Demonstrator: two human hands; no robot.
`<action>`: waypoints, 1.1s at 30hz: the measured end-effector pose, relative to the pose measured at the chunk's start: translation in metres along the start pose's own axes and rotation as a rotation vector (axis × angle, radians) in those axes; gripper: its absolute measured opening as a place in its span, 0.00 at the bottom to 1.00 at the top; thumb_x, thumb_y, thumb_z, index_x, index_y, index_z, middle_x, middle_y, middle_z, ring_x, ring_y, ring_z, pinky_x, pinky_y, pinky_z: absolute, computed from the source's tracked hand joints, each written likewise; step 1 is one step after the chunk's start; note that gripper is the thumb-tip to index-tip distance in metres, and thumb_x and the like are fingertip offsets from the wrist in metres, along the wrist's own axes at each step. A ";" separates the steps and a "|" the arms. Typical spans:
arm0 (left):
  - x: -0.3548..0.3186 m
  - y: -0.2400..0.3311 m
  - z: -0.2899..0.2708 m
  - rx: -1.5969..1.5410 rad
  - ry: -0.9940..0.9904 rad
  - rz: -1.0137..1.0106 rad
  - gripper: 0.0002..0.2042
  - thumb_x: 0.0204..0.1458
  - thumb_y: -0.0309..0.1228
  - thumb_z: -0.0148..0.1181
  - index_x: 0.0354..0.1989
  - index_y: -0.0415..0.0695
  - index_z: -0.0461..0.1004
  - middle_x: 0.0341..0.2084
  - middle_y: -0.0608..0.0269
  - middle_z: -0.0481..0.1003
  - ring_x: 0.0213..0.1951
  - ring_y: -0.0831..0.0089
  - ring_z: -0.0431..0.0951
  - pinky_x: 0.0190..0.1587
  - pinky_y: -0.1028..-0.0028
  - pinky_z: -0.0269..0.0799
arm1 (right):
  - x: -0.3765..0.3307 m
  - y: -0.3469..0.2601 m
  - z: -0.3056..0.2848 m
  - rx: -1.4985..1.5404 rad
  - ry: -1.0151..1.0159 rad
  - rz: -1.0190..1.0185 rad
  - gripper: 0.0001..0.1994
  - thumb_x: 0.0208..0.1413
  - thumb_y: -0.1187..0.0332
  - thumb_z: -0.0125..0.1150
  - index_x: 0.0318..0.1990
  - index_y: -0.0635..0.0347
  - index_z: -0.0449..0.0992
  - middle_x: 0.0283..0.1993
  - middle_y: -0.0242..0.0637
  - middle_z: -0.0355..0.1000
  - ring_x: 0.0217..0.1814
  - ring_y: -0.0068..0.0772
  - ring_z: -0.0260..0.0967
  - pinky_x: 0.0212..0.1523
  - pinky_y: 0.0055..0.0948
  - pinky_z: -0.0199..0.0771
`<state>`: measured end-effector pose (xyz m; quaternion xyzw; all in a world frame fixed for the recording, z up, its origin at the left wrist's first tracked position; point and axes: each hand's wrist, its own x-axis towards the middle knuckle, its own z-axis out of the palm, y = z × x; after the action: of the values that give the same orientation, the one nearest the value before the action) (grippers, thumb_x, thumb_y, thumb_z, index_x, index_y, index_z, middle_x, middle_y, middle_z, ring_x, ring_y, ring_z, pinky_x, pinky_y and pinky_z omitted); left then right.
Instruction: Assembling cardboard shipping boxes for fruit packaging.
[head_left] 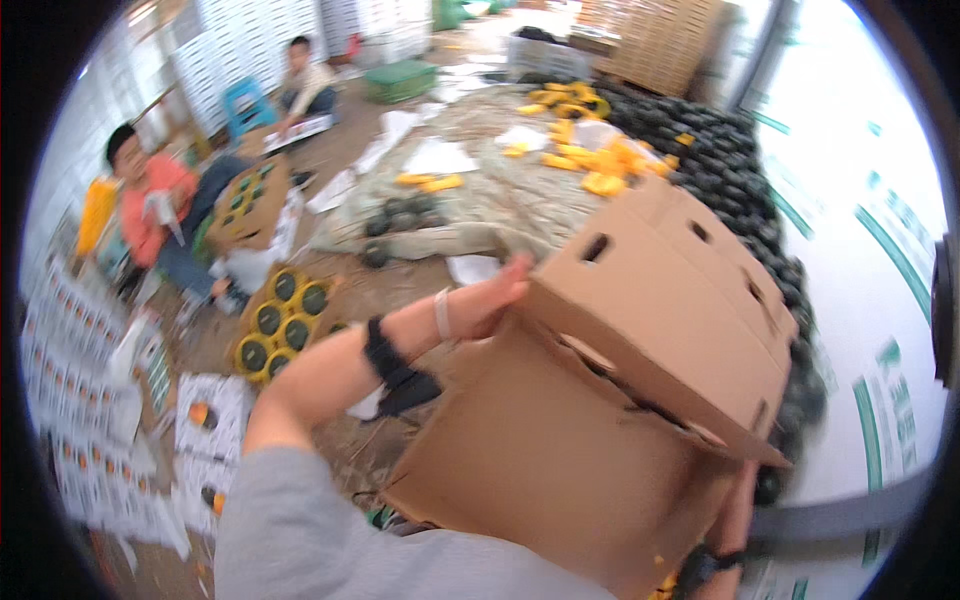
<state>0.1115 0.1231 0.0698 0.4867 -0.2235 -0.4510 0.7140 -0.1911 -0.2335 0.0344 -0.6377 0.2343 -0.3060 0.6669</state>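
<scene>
A brown cardboard box (560, 450) is held up in front of me, tilted, with its inside facing me. Oval cut-outs run along its folded upper panel (650, 290). At the upper left corner of that panel, my left hand (492, 300) is closed on the edge. It has a white band at the wrist and a black strap on the forearm. My right hand (738, 505) is at the lower right side of the box, below a dark wristband. Its fingers are mostly hidden by the cardboard.
Dark round fruits (700, 140) are heaped behind the box, with yellow foam sleeves (610, 160) near them. To the left stands a carton of fruits in yellow sleeves (285, 320). Two people (160, 205) sit farther back. White printed sheets (210, 415) lie at the left; white panels (850, 200) flank the right.
</scene>
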 end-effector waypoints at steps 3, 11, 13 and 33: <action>0.016 0.061 0.014 0.649 -0.446 -0.020 0.18 0.58 0.41 0.46 0.46 0.40 0.71 0.45 0.63 0.72 0.48 0.77 0.68 0.55 0.72 0.61 | 0.026 -0.107 0.022 -0.378 -0.857 0.294 0.25 0.43 0.53 0.64 0.41 0.65 0.72 0.42 0.34 0.69 0.50 0.26 0.63 0.52 0.27 0.62; 0.046 0.028 0.090 2.170 -0.295 0.307 0.11 0.42 0.31 0.57 0.35 0.43 0.76 0.29 0.59 0.78 0.35 0.60 0.78 0.35 0.63 0.74 | 0.030 -0.075 0.084 -1.567 -0.669 -0.559 0.20 0.29 0.71 0.72 0.26 0.61 0.63 0.28 0.47 0.67 0.34 0.56 0.65 0.32 0.44 0.66; 0.040 0.044 0.089 1.980 -0.172 0.268 0.16 0.42 0.31 0.58 0.41 0.41 0.73 0.32 0.56 0.77 0.36 0.57 0.77 0.37 0.63 0.73 | 0.038 -0.084 0.083 -1.533 -0.732 -0.529 0.18 0.30 0.73 0.70 0.31 0.62 0.67 0.31 0.49 0.69 0.37 0.57 0.66 0.34 0.44 0.67; 0.004 -0.041 -0.003 0.745 0.195 0.036 0.58 0.30 0.45 0.70 0.62 0.30 0.35 0.63 0.39 0.42 0.65 0.53 0.43 0.64 0.66 0.45 | 0.007 0.015 -0.154 -0.905 -0.081 0.398 0.41 0.47 0.52 0.64 0.62 0.66 0.49 0.60 0.50 0.56 0.57 0.48 0.57 0.51 0.41 0.65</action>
<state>0.0983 0.1162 0.0318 0.7495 -0.3116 -0.2780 0.5138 -0.2928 -0.3477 0.0082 -0.8177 0.4347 -0.0151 0.3771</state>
